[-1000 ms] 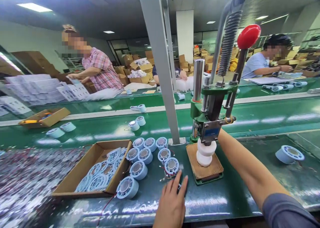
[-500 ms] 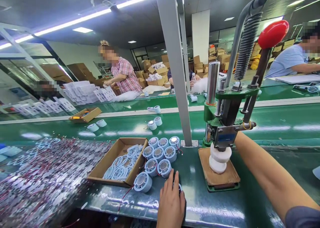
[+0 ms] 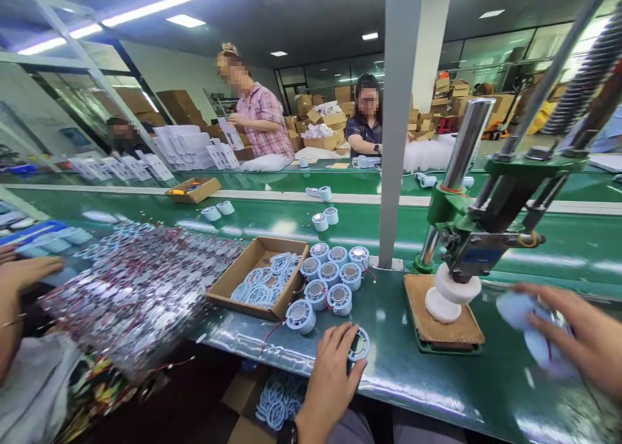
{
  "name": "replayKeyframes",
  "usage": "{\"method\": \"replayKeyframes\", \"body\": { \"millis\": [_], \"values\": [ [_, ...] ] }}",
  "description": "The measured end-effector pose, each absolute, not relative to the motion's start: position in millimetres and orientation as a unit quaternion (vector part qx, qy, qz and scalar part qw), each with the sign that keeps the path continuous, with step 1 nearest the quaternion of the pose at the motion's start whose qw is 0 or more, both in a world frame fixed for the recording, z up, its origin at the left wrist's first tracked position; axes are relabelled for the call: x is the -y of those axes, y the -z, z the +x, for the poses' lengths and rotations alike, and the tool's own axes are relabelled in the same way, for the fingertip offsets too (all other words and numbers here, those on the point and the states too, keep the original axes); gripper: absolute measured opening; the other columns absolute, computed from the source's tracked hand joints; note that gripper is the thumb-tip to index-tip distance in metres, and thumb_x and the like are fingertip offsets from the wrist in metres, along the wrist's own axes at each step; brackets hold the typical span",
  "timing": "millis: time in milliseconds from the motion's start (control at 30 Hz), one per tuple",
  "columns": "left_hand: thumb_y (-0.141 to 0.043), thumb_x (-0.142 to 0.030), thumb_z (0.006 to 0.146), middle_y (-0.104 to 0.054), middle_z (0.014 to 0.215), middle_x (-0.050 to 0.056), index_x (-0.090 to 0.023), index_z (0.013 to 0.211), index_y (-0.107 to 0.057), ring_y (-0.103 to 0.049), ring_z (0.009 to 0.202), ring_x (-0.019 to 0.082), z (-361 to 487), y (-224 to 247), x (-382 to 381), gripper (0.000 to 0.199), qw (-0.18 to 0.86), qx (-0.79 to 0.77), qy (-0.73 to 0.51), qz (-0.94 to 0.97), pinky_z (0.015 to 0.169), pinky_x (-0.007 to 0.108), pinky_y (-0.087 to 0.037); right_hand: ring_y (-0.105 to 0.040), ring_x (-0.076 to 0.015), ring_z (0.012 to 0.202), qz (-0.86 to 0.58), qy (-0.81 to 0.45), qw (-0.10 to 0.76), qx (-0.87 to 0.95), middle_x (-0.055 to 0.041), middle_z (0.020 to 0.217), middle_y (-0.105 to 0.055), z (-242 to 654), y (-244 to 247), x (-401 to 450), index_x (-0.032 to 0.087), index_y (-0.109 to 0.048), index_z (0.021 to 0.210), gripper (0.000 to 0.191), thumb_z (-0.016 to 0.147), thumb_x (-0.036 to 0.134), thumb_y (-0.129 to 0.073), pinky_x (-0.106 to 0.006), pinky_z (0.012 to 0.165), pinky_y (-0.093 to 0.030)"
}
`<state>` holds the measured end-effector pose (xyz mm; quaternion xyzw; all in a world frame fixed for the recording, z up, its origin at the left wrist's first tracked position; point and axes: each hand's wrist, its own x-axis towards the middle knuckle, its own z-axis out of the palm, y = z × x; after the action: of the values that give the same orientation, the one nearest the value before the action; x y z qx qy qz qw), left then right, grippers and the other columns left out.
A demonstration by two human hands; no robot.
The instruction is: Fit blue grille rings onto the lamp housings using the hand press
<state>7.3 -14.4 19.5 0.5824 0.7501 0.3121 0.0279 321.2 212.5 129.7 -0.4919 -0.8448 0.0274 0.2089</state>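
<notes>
My left hand (image 3: 335,373) is closed around the side of a light-blue round housing (image 3: 360,345) at the bench's front edge. To the right, my right hand (image 3: 578,330) grips a light-blue plastic part (image 3: 515,309), smeared by motion, so its exact shape is unclear. Between my hands stands a green hand-lever press (image 3: 486,230). Its white round head (image 3: 457,285) hangs tilted over a white round base (image 3: 442,304) on a brown pad (image 3: 420,292). Several round housings (image 3: 339,299) with metal discs and thin red wires are grouped beyond my left hand.
A cardboard box (image 3: 218,292) of light-blue rings stands left of the housings. Farther left lies a spread of wired parts (image 3: 146,288), with a co-worker's hand (image 3: 29,272) beside it. A grey post (image 3: 391,139) rises behind. Below the bench are more rings (image 3: 279,402).
My right hand has come out from behind the press to the right and now holds a light-blue part. My view has swung left. My left hand stays at the housing, which shows more.
</notes>
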Motion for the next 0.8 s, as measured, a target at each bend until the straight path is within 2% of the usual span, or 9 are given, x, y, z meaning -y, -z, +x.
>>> {"method": "replayKeyframes", "body": {
  "millis": [67, 100, 200, 300, 433, 533, 600, 700, 800],
  "values": [
    [-0.072, -0.007, 0.079, -0.07, 0.127, 0.016, -0.015, 0.129, -0.066, -0.064, 0.117, 0.033, 7.8, -23.9, 13.3, 0.051, 0.024, -0.753, -0.314, 0.577, 0.1, 0.056, -0.056, -0.077, -0.0272, 0.087, -0.397, -0.074, 0.195, 0.894, -0.0077, 0.139, -0.063, 303.4, -103.4, -163.6, 0.053, -0.062, 0.13, 0.041, 0.092, 0.039, -0.054, -0.038, 0.064, -0.061],
    [-0.075, -0.007, 0.078, -0.071, 0.126, 0.015, -0.015, 0.128, -0.066, -0.064, 0.115, 0.033, 7.6, -24.9, 13.1, 0.052, 0.02, -0.756, -0.312, 0.575, 0.099, 0.055, -0.056, -0.077, -0.0267, 0.082, -0.369, -0.103, 0.144, 0.913, -0.0082, 0.145, -0.058, 283.5, -94.2, -140.9, 0.052, -0.06, 0.133, 0.044, 0.091, 0.038, -0.054, -0.038, 0.06, -0.061],
    [-0.081, -0.011, 0.077, -0.07, 0.124, 0.014, -0.016, 0.128, -0.065, -0.065, 0.115, 0.033, 5.1, -23.7, 16.7, 0.054, 0.013, -0.763, -0.306, 0.569, 0.099, 0.054, -0.056, -0.078, -0.029, 0.085, -0.373, -0.103, 0.042, 0.921, -0.0149, 0.141, -0.058, 200.7, -90.2, -94.7, 0.037, -0.066, 0.133, 0.047, 0.092, 0.021, -0.051, -0.037, 0.065, -0.061],
    [-0.083, -0.016, 0.077, -0.069, 0.124, 0.015, -0.016, 0.131, -0.063, -0.064, 0.115, 0.034, 1.6, -20.6, 26.4, 0.057, 0.016, -0.763, -0.306, 0.569, 0.1, 0.057, -0.054, -0.077, -0.0306, 0.086, -0.393, -0.091, 0.034, 0.914, -0.0201, 0.138, -0.058, 130.7, -102.3, -92.3, 0.028, -0.065, 0.135, 0.045, 0.095, 0.015, -0.05, -0.037, 0.066, -0.061],
    [-0.086, -0.021, 0.076, -0.067, 0.13, 0.017, -0.017, 0.135, -0.06, -0.062, 0.119, 0.036, -5.4, -20.2, 38.3, 0.065, 0.026, -0.744, -0.317, 0.588, 0.101, 0.059, -0.054, -0.07, -0.0379, 0.112, -0.403, -0.09, 0.08, 0.907, -0.0246, 0.154, -0.042, 103.7, -104.2, -118.7, 0.027, -0.049, 0.15, 0.058, 0.094, 0.021, -0.062, -0.044, 0.078, -0.062],
    [-0.086, -0.018, 0.075, -0.067, 0.135, 0.015, -0.019, 0.137, -0.059, -0.062, 0.119, 0.035, -11.6, -22.2, 40.8, 0.068, 0.02, -0.724, -0.33, 0.605, 0.1, 0.057, -0.055, -0.055, -0.0393, 0.134, -0.384, -0.093, 0.124, 0.91, -0.0255, 0.161, -0.03, 119.6, -94.3, -122.1, 0.022, -0.036, 0.157, 0.074, 0.091, 0.024, -0.069, -0.049, 0.1, -0.056],
    [-0.083, -0.017, 0.078, -0.071, 0.129, 0.014, -0.019, 0.135, -0.061, -0.065, 0.114, 0.033, -14.1, -24.2, 41.2, 0.061, 0.008, -0.716, -0.341, 0.609, 0.096, 0.055, -0.057, -0.048, -0.0357, 0.142, -0.366, -0.105, 0.19, 0.905, -0.0246, 0.159, -0.035, 139.9, -81.2, -111.1, 0.017, -0.041, 0.153, 0.064, 0.093, 0.023, -0.063, -0.049, 0.112, -0.047],
    [-0.074, -0.031, 0.09, -0.074, 0.12, 0.015, -0.018, 0.135, -0.058, -0.068, 0.109, 0.031, -9.1, -30.7, 45.6, 0.05, -0.015, -0.705, -0.367, 0.606, 0.092, 0.049, -0.06, -0.062, -0.0287, 0.125, -0.317, -0.236, 0.365, 0.843, -0.0188, 0.136, -0.059, 174.3, -55.3, -78.5, 0.019, -0.057, 0.135, 0.038, 0.097, 0.023, -0.053, -0.044, 0.106, -0.053],
    [-0.064, -0.054, 0.093, -0.074, 0.115, 0.015, -0.018, 0.14, -0.052, -0.071, 0.106, 0.029, 8.2, -44.7, 54.0, 0.06, -0.08, -0.661, -0.418, 0.618, 0.091, 0.043, -0.06, -0.07, -0.0187, 0.087, -0.273, -0.542, 0.364, 0.707, -0.0109, 0.115, -0.069, 196.6, -39.7, -41.1, 0.027, -0.055, 0.137, 0.038, 0.099, 0.032, -0.056, -0.031, 0.077, -0.061]
  ]
}}
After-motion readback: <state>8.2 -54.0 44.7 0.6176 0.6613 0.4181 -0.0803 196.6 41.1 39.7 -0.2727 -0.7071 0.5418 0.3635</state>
